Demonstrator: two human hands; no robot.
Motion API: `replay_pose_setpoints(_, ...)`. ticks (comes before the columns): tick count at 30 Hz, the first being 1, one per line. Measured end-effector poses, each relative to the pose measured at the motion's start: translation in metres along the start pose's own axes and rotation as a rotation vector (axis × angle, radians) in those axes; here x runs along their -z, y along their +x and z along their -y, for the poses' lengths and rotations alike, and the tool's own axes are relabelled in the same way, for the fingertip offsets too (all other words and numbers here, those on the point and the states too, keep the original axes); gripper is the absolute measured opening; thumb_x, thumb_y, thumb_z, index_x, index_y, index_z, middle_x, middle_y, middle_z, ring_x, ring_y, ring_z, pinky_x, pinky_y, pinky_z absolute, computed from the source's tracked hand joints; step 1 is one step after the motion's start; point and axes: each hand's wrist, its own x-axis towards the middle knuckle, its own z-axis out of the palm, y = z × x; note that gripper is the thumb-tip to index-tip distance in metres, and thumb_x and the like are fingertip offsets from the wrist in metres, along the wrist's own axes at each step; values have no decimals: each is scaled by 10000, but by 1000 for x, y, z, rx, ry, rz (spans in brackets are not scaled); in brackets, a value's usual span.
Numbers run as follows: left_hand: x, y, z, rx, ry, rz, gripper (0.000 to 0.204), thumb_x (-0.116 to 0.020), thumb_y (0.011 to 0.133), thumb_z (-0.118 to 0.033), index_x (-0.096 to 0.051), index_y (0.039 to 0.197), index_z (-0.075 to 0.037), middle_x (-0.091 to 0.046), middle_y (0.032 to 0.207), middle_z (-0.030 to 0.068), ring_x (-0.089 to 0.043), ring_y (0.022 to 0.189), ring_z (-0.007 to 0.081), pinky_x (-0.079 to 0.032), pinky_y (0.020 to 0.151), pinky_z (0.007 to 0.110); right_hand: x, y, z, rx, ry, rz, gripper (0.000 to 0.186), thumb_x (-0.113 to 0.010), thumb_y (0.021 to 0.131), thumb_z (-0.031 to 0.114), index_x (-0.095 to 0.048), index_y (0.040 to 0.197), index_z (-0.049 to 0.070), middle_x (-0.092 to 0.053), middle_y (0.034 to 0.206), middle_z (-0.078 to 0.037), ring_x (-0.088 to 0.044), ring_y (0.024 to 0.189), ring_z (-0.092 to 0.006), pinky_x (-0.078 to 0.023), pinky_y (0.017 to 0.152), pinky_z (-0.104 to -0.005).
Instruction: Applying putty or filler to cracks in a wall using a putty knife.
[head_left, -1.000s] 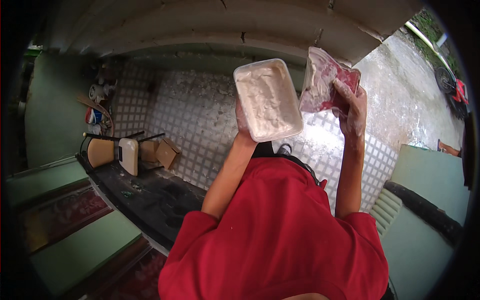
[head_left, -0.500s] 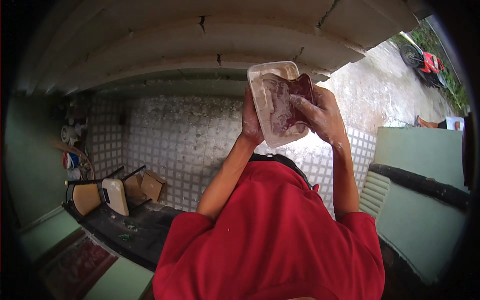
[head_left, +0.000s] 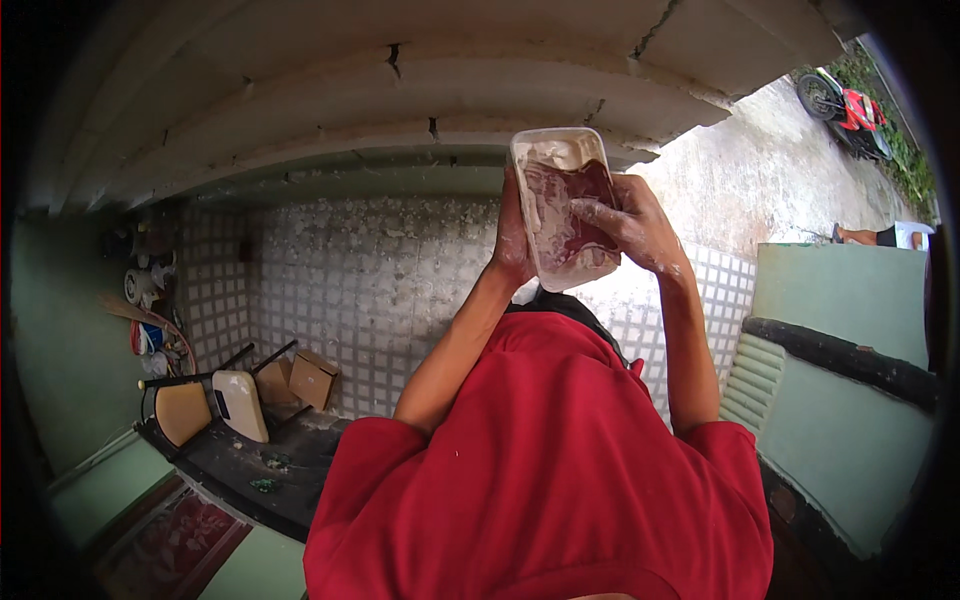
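Note:
A pale rectangular plastic tub [head_left: 572, 274], smeared with whitish paste, is tilted up in front of me. My left hand [head_left: 512, 238] grips it along its left side, fingers mostly hidden behind it. In my right hand [head_left: 648, 228] is a dark red flexible scraper [head_left: 590, 188] with a wavy edge, coated in the same paste. The thumb presses on the scraper's face, and the sheet lies over the tub's opening. White residue marks the right thumb and knuckles.
Cracked ceiling beams [head_left: 430, 75] run across the top. To the left, a dark ledge [head_left: 225, 455] bears two chairs [head_left: 184, 413] and a cardboard box [head_left: 315, 380]. A red motorcycle [head_left: 860, 110] stands outside at upper right, near another person's leg [head_left: 862, 236].
My right hand has brought the scraper further left and lower, flatter into the tub. The tub has shifted slightly to the right.

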Motion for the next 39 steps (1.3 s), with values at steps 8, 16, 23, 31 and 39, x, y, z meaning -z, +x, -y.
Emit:
replay_pose_setpoints(8,-14,16,0,-11,40,3,908,-313,891,-773,-420,1408,-35,-571,1310,156,-614,1132,288,-535,952,452,15,1,11,52,471,168,283,-701,864,156,-658,1044,-59,-675,949,-88,-642,828,-146,-533,768,-305)
replay_pose_setpoints(16,-27,36,0,45,-12,108,883,-352,911,-732,-393,1419,-11,-534,1344,194,-585,1167,314,-491,1008,475,42,-6,9,120,701,120,106,-659,895,78,-645,953,-10,-668,808,-28,-589,640,-50,-467,557,-204)
replay_pose_setpoints(23,-48,59,3,61,-38,130,816,-383,923,-708,-410,1423,-65,-527,1366,118,-536,1219,282,-437,1039,464,79,-11,17,272,916,-110,161,-623,932,150,-608,988,0,-648,783,-40,-593,558,-62,-437,418,-193)
replay_pose_setpoints(31,-34,107,18,-553,1089,139,419,-385,1047,-337,-443,1374,-81,-538,1286,48,-538,1141,206,-443,1004,355,105,-26,43,467,1099,-296,240,-625,930,163,-601,1106,2,-671,933,-56,-674,763,-120,-561,591,-244)
replay_pose_setpoints(39,-36,83,19,-96,120,57,614,-401,975,-579,-447,1408,-145,-548,1343,66,-564,1198,269,-479,1012,473,196,-22,115,894,931,-500,299,-611,942,121,-577,1209,-8,-665,1124,-102,-670,992,-192,-582,841,-338)
